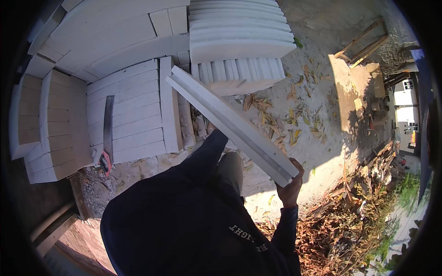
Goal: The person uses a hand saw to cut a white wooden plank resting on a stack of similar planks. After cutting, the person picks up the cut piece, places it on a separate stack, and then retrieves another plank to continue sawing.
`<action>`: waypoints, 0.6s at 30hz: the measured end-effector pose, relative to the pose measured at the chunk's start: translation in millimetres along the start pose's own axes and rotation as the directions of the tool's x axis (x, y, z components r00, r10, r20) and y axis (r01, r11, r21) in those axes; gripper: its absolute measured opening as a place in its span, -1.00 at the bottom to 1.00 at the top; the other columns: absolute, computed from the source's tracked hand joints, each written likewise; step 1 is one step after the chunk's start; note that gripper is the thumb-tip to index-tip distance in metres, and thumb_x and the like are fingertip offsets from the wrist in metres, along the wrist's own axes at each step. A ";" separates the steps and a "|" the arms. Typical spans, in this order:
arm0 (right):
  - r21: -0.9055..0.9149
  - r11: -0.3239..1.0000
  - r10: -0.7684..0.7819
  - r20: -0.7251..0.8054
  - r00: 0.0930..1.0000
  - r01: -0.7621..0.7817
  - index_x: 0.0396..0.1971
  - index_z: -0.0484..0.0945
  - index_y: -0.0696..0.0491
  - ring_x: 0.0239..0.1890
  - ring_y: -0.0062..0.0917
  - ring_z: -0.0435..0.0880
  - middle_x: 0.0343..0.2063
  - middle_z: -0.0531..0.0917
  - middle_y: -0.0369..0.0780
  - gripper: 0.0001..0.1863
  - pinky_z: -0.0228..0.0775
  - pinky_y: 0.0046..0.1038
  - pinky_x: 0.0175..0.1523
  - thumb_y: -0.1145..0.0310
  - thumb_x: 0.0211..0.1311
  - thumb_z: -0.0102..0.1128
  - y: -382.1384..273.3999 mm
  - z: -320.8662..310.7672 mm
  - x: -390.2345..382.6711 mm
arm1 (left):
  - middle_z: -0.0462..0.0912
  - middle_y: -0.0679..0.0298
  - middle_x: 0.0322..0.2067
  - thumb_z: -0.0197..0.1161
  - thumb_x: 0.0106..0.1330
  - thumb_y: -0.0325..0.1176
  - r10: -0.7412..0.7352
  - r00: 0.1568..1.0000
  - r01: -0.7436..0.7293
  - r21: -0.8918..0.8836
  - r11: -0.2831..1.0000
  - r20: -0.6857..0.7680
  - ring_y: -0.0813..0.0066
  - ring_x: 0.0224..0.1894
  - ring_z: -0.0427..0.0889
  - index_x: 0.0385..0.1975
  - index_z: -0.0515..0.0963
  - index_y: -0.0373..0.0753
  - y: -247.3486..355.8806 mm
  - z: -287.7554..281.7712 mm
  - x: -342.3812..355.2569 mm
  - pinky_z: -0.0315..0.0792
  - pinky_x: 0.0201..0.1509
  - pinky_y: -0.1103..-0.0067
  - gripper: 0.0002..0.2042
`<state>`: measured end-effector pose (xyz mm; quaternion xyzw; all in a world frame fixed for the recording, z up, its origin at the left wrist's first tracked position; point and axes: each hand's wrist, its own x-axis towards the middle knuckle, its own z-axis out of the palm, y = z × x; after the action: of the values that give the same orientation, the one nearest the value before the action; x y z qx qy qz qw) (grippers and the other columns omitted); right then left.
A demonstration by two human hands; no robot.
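A long white block (255, 138), with a groove along its length, slants across the middle in front of me. My right hand (291, 186) grips its near right end, fingers wrapped round the edge. Only a sliver of my left hand (212, 128) shows beside the block's left edge; its fingers are hidden behind the block. The far end of the block reaches over the edge of the white block stacks. A handsaw (108, 122) with a red handle lies on a flat stack of white blocks (138, 110) to the left.
Thin white slabs (239, 34) stand in rows at the far side. More blocks (55, 119) are piled at the left. Dry leaves (294, 117) litter the ground, with a brown leaf heap (336, 230) at lower right. A wooden frame (363, 43) leans at the far right.
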<state>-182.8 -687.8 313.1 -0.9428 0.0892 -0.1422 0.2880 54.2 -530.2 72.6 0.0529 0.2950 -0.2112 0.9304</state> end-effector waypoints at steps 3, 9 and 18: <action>-0.035 0.997 -0.066 0.040 0.997 0.067 0.28 0.22 0.13 0.23 0.05 0.55 0.20 0.50 0.11 -0.25 0.44 -0.10 0.29 0.56 0.10 0.43 6.3 -15.0 40.3 | 0.55 0.30 0.27 -0.13 0.43 0.32 0.018 1.000 -0.019 -0.012 1.000 -0.014 0.14 0.30 0.51 0.31 0.45 0.05 -8.9 17.1 20.8 0.38 0.37 0.11 -0.37; 0.040 0.996 -0.083 0.093 0.992 0.080 0.29 0.22 0.10 0.26 0.04 0.54 0.22 0.51 0.09 -0.22 0.44 -0.11 0.30 0.59 0.07 0.41 81.2 -31.4 127.3 | 0.55 0.31 0.27 -0.12 0.43 0.31 0.076 0.997 -0.077 -0.034 0.996 -0.032 0.15 0.30 0.51 0.31 0.45 0.07 -40.6 49.5 77.8 0.38 0.36 0.09 -0.37; 0.209 0.944 -0.296 0.185 0.937 0.257 0.30 0.23 0.13 0.33 -0.01 0.49 0.21 0.52 0.06 -0.26 0.35 -0.13 0.39 0.52 0.14 0.42 240.0 -15.4 305.8 | 0.55 0.33 0.28 -0.10 0.41 0.31 0.293 0.948 -0.303 -0.077 0.950 -0.122 0.15 0.31 0.51 0.30 0.46 0.10 -81.7 85.5 190.2 0.38 0.36 0.06 -0.39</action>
<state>80.1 -968.6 255.2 -0.9255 -0.0894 -0.0867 0.3578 204.7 -692.1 36.2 0.0639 0.3436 -0.0507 0.9356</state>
